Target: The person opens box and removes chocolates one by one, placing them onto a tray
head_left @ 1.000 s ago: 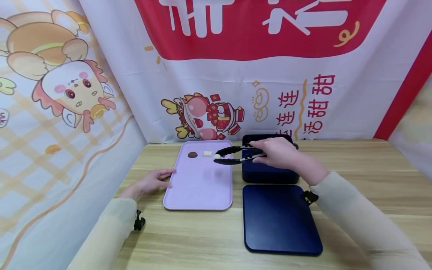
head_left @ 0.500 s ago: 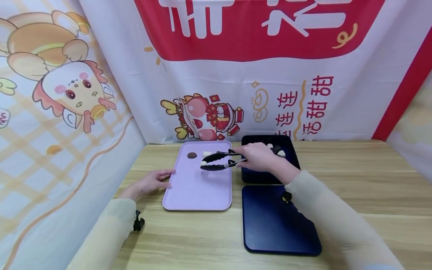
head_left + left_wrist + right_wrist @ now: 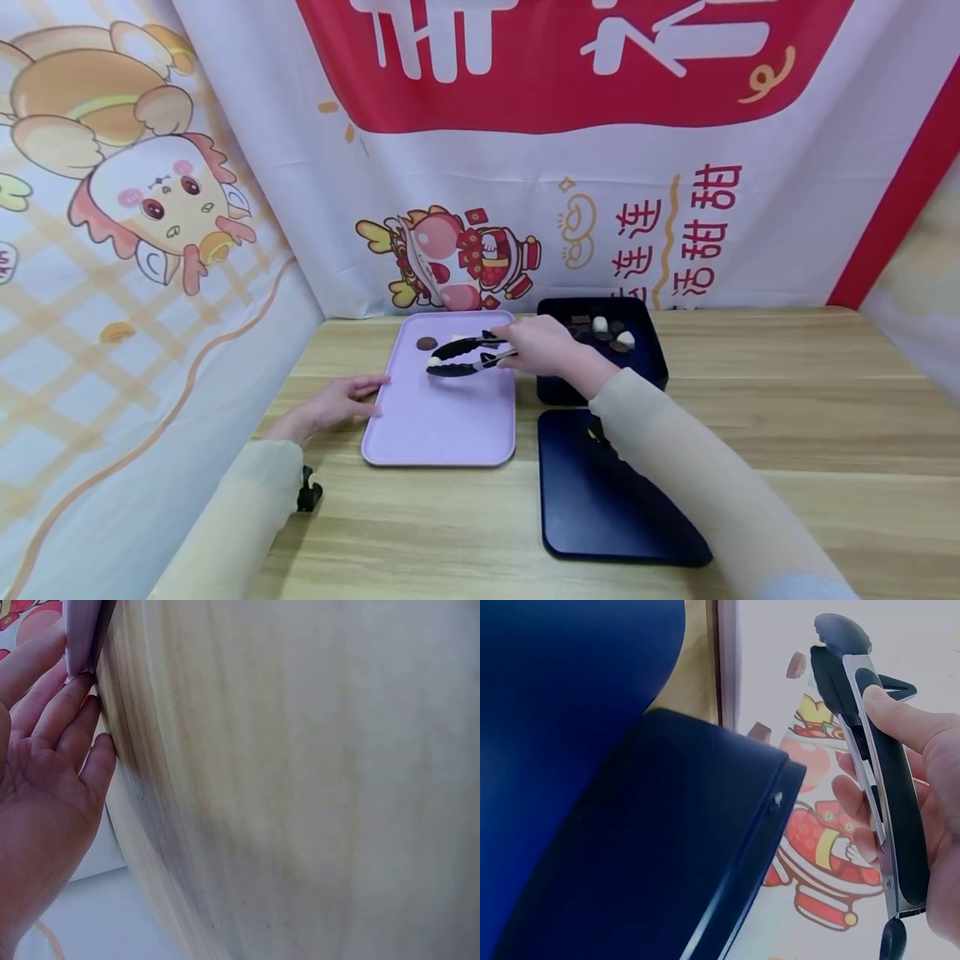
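Note:
My right hand (image 3: 542,343) grips black-and-silver kitchen tongs (image 3: 889,795), its thumb lying along one arm. At the tongs' tips, over the lilac tray (image 3: 438,433), is a small white piece (image 3: 434,362). A round brown piece (image 3: 426,342) lies near the tray's far left corner. A white square piece (image 3: 460,337) beside it is partly covered by the tongs. My left hand (image 3: 337,404) rests at the tray's left edge with extended fingers touching the rim; in the left wrist view its fingertips (image 3: 84,682) meet the tray's side.
Right of the tray stands a dark blue box (image 3: 652,379) with several brown and white pieces inside. Its flat dark blue lid (image 3: 585,517) lies in front of it, under my right forearm. A printed cloth (image 3: 465,167) hangs behind the wooden table (image 3: 420,533).
My right hand has moved left from over the box, carrying the tongs and white piece farther across the tray. The pieces in the box have come into view. My left hand stays put.

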The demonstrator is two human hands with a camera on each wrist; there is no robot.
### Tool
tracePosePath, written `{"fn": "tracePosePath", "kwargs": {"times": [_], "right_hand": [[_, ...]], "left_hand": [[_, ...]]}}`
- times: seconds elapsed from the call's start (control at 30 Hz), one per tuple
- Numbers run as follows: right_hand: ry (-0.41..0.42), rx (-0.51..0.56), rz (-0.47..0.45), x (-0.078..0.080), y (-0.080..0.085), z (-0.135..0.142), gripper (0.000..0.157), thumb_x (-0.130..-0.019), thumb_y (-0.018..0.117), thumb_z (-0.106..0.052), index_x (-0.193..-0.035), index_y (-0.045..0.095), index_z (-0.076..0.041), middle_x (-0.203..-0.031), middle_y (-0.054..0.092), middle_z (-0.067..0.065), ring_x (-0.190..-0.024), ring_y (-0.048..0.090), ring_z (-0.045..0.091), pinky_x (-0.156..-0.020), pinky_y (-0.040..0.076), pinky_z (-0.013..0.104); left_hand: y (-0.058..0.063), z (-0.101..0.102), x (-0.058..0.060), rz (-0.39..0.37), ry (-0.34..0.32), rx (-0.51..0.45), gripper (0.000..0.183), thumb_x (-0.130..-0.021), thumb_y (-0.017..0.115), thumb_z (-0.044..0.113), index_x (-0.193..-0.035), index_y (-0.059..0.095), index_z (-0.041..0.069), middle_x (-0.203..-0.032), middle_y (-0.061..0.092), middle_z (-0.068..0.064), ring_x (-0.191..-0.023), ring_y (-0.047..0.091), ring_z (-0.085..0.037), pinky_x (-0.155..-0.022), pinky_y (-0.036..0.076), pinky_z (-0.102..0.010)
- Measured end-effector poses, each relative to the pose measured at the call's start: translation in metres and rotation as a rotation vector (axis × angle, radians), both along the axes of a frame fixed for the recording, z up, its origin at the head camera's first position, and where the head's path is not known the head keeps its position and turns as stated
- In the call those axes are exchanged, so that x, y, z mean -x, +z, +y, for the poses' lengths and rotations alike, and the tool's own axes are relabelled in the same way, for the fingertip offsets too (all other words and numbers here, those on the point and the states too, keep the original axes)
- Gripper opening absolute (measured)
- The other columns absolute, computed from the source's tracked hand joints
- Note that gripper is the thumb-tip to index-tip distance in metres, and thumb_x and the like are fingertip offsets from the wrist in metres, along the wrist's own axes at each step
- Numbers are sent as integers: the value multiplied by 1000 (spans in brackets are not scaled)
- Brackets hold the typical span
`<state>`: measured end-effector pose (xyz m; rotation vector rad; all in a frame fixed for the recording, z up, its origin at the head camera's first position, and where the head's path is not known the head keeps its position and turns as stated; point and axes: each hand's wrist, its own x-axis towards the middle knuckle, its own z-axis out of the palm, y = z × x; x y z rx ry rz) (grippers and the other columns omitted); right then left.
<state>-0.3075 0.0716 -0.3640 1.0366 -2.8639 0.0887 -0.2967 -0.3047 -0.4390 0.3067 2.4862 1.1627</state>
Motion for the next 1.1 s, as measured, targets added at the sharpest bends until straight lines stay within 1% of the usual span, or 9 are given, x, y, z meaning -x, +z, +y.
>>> {"fn": "tracePosePath", "kwargs": {"times": [0.07,0.13,0.17,0.23,0.37,0.4,0.7,0.83,1.1], "right_hand": [[-16,-6,-23,2,-2,-4,53,-87,72,-40,-133,61,-17,-109,70,3,-98,65,20,-78,54,40],[-28,-6,-45,5,-4,-8,54,-88,71,-40,-135,59,-17,-114,69,3,-102,64,20,-82,53,40],[-31,-7,-49,6,-6,-10,53,-88,71,-40,-134,60,-17,-114,70,3,-101,64,20,-83,53,40],[-44,-9,-61,8,-8,-15,52,-88,71,-40,-134,60,-17,-114,69,3,-101,64,19,-84,53,40],[-51,-27,-64,10,-11,-23,48,-88,71,-39,-131,62,-18,-111,70,1,-98,64,18,-83,53,40],[-51,-32,-67,10,-11,-25,48,-88,71,-39,-130,62,-18,-111,70,0,-97,63,18,-83,53,40],[-76,-40,-91,13,-12,-33,48,-90,69,-39,-131,61,-17,-114,69,1,-99,62,18,-85,52,39],[-80,-39,-100,15,-14,-34,50,-90,69,-39,-133,60,-16,-115,69,2,-100,62,19,-86,51,39],[-97,-38,-107,13,-13,-34,62,-89,69,-43,-142,52,-15,-128,63,4,-114,59,22,-93,49,41]], "left_hand": [[0,0,0,-2,10,-1,66,-88,72,15,-146,42,6,-148,36,-21,-140,28,-36,-115,17,-49],[0,1,0,1,-2,-5,66,-88,72,15,-146,42,5,-148,36,-22,-140,27,-37,-115,16,-50],[4,3,-2,1,-7,-5,66,-88,71,14,-146,41,4,-148,36,-23,-140,27,-38,-115,16,-51],[4,4,-2,-1,-6,-5,66,-88,71,14,-146,41,5,-148,36,-23,-140,27,-38,-115,16,-51],[3,4,-1,-10,1,-3,66,-88,71,15,-147,41,6,-149,34,-22,-140,26,-38,-115,15,-51],[0,1,1,-12,4,-6,67,-88,72,17,-147,42,8,-149,34,-21,-141,26,-37,-115,15,-50],[0,0,3,-1,-9,-12,67,-88,72,17,-147,42,7,-149,35,-21,-140,26,-37,-115,15,-50],[0,0,3,2,-12,-1,67,-88,73,17,-147,42,7,-148,36,-21,-140,26,-36,-115,15,-49],[-1,-2,2,-12,3,-5,68,-88,73,19,-147,41,8,-149,34,-21,-141,26,-37,-115,15,-50]]}}
